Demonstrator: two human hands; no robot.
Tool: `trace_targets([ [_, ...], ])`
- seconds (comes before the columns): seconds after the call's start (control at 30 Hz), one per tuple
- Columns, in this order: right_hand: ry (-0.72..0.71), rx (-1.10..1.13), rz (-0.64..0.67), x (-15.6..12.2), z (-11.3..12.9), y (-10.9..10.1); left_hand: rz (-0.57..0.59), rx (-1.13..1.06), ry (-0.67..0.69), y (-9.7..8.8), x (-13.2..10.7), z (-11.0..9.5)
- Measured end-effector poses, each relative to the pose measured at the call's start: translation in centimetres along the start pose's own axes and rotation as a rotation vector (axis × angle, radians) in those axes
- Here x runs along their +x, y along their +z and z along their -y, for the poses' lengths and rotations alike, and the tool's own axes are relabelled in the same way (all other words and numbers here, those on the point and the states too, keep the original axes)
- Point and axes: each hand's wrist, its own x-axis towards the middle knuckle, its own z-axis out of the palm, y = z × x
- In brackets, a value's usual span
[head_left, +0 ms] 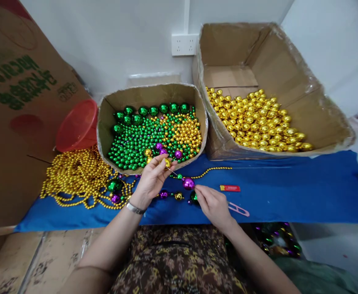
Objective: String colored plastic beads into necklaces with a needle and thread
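My left hand (152, 179) is closed on a gold ball bead (167, 162), just in front of the smaller box's near rim. From that bead a thin needle or wire runs down to a small green bead (179, 176) and a large purple bead (188, 183). My right hand (213, 204) pinches at the purple bead's right side; what lies between its fingertips is too small to make out. Partly behind my right hand is a dark green bead (193, 197). A strung row with a gold bead (179, 196) and a purple bead (164, 194) lies between my hands on the blue cloth (271, 192).
A cardboard box (151, 90) holds green, gold and purple beads. The larger box (326, 118) contains gold beads. Gold bead strands (77, 175) pile up at left beside a red basin (77, 126). A red-and-yellow packet (230, 188) and pink-handled tool (239, 209) lie at right.
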Motion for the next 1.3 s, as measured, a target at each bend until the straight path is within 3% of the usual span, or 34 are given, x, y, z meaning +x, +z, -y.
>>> trace_targets([
  [0.27, -0.003, -0.035, -0.01, -0.2, 0.5, 0.4, 0.026, 0.175, 0.196, 0.6, -1.1, 1.6],
  [1.0, 0.102, 0.108, 0.035, -0.2, 0.8, 0.7, 0.075, 0.014, 0.076, -0.2, -0.9, 2.3],
  [1.3, 0.112, 0.116, 0.019, -0.3, 0.8, 1.0, 0.044, 0.059, 0.146, 0.2, -0.9, 2.6],
])
